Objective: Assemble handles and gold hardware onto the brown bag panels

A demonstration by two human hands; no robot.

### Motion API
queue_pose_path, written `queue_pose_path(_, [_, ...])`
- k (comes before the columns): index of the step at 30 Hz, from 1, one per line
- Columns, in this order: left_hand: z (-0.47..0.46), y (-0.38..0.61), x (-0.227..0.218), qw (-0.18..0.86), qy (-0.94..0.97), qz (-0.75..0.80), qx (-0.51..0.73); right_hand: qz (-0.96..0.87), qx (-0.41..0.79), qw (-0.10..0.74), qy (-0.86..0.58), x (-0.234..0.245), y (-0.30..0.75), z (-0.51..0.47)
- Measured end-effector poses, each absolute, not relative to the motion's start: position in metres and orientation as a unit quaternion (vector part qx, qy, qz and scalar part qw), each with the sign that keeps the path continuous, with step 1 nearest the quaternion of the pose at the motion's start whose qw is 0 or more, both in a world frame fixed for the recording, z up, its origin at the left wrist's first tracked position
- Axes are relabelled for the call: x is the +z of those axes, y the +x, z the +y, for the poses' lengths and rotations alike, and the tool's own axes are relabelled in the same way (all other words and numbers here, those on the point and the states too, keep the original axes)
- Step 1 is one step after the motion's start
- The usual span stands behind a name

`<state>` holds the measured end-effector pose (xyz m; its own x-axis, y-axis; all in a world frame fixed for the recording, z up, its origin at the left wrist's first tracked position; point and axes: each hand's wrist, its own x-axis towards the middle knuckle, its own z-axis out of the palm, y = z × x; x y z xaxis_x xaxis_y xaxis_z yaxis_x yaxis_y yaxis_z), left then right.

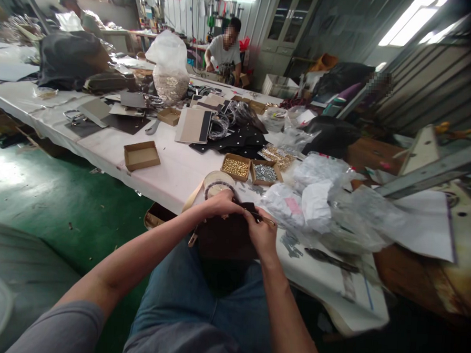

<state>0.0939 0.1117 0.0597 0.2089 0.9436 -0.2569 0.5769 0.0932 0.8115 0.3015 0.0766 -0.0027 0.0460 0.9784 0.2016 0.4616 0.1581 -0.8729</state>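
Observation:
A dark brown bag (226,242), leather-like, rests against the table edge above my lap. My left hand (223,203) reaches over its top edge, fingers closed on the material. My right hand (263,231) pinches the same top edge at the right, where a thin dark strip shows between thumb and fingers. The two hands nearly meet; the exact spot under the fingertips is hidden. A gold-coloured metal clasp (193,240) hangs at the bag's left side. Just beyond my left hand lies a roll of cream tape (218,180).
Past my hands stand a box of gold fittings (236,167) and a box of silver fittings (265,173). An open cardboard box (142,156) sits left. Clear plastic bags (309,196) crowd the right. A co-worker (226,49) sits across the long table (168,181).

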Motion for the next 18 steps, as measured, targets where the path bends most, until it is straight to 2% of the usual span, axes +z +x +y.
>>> queue_pose_path(3, [0.113,0.081,0.073,0.495,0.635,0.559,0.2,-0.621,0.392,0.412,-0.539,0.0,0.312,0.084])
queue_pose_path(5, [0.11,0.069,0.091,0.487,0.671,0.521,0.205,-0.607,0.438,0.411,-0.52,0.003,0.321,0.089])
queue_pose_path(8, [0.09,0.048,0.121,0.47,0.706,0.472,0.239,-0.593,0.446,0.425,-0.519,0.005,0.331,0.096])
queue_pose_path(11, [0.059,0.022,0.133,0.5,0.659,0.456,0.328,-0.597,0.442,0.423,-0.518,0.006,0.338,0.099])
queue_pose_path(15, [0.026,-0.019,0.107,0.4,0.544,0.545,0.498,-0.6,0.418,0.425,-0.534,0.01,0.345,0.099])
queue_pose_path(18, [0.014,-0.039,0.075,0.423,0.509,0.592,0.46,-0.586,0.49,0.406,-0.502,0.019,0.346,0.1])
